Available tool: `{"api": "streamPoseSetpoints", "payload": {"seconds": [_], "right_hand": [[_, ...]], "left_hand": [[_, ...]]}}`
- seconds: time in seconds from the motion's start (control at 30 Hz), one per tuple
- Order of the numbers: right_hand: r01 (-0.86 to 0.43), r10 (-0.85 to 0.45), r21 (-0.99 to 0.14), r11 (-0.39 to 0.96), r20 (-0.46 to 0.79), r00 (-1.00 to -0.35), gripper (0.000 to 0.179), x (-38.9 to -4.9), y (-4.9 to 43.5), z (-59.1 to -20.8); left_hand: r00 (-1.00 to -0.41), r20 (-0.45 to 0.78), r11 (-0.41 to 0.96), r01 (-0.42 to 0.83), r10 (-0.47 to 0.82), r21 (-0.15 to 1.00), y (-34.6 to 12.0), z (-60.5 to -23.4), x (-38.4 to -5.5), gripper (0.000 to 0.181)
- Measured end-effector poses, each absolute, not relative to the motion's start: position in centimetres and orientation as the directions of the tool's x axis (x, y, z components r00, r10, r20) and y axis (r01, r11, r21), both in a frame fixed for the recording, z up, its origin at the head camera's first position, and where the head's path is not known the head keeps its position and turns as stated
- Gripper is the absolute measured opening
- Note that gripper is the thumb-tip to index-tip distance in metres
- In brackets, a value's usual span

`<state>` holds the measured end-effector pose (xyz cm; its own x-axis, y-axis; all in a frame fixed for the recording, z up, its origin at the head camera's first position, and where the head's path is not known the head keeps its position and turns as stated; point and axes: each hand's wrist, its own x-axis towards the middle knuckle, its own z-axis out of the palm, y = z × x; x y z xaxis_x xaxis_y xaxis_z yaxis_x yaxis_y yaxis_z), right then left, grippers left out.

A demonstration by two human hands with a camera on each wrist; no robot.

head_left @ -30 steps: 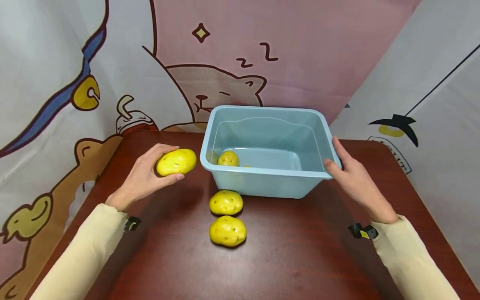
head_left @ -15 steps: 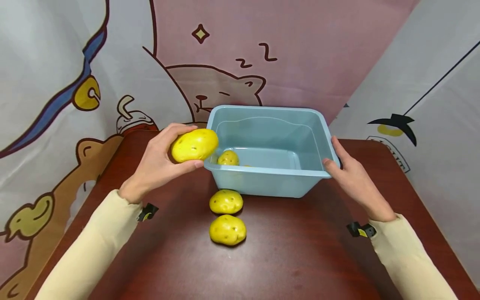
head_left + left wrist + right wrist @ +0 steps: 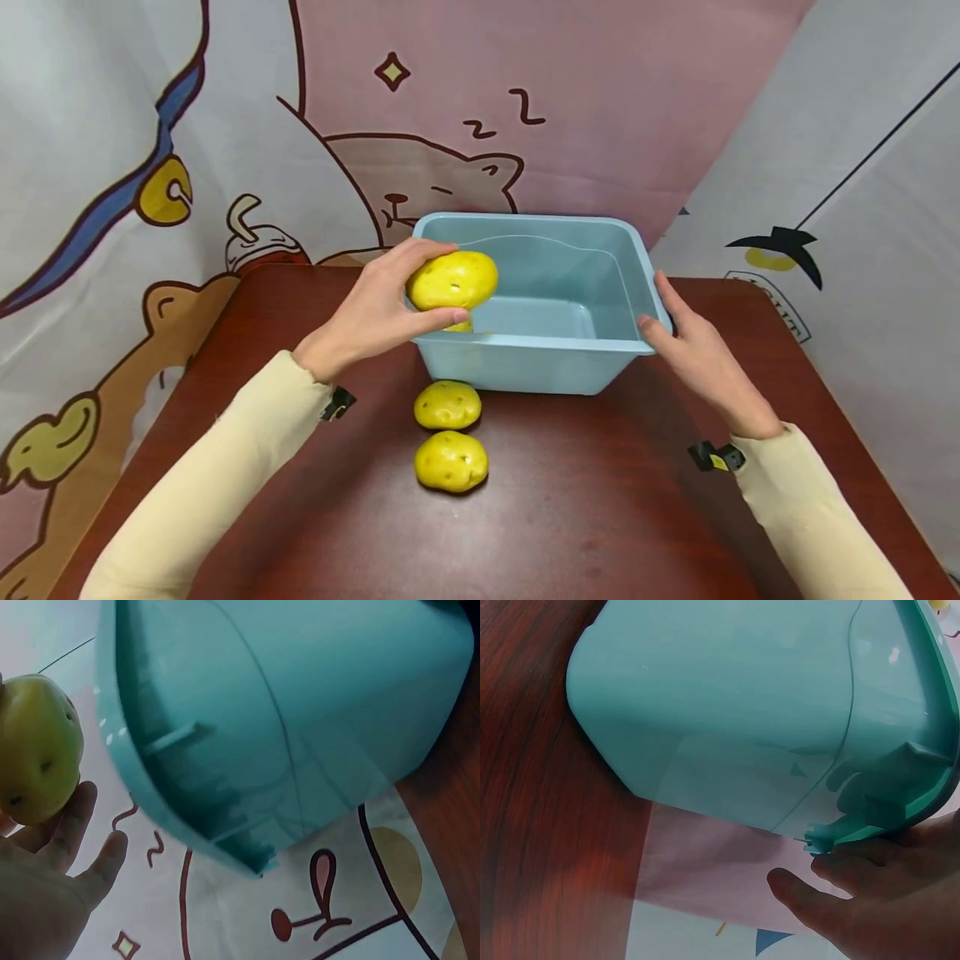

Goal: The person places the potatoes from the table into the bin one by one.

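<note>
**Dark red table (image 3: 585, 517): held potato (image 3: 454, 282) now hanging over the bin (image 3: 525, 367)**

Nearest you, two potatoes are sitting in line on the table: the near potato (image 3: 452, 463), then the far potato (image 3: 447, 406), close to the bin's front wall. Neither is shifting. Whether they are touching each other, you cannot tell from here.

Further out, your left hand (image 3: 378, 302) is grasping the held potato, thumb along its near side. Change noted: a second ago it was hanging left of the bin, half a second ago it was overlapping the left rim; now it is hanging over the left end of the opening. The left wrist view is showing it above rim level, apart from the plastic. Reading: the carry is looking done, the release not yet.

Your right hand (image 3: 701, 358) is gripping the bin's right end, thumb on the rim, and the bin is staying put, seemingly steadied.

Inside, another potato (image 3: 459, 326) is lying at the left end, mostly hidden behind the held one, so clearance is likely tight there.

Farthest, a printed cloth (image 3: 600, 100) is hanging behind everything.
</note>
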<state>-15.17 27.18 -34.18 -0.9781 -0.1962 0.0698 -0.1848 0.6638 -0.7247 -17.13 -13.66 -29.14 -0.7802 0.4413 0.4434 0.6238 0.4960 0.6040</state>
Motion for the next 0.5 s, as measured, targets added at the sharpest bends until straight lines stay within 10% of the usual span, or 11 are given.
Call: {"api": "streamPoseSetpoints", "payload": {"seconds": [0.5], "right_hand": [[-0.148,-0.175,-0.721,0.677,0.037,-0.984,0.077,-15.2,27.2,-34.1]], "left_hand": [[-0.836,0.249,0.609,0.532,0.489,0.589,-10.2,-30.1,-19.7,0.073]]}}
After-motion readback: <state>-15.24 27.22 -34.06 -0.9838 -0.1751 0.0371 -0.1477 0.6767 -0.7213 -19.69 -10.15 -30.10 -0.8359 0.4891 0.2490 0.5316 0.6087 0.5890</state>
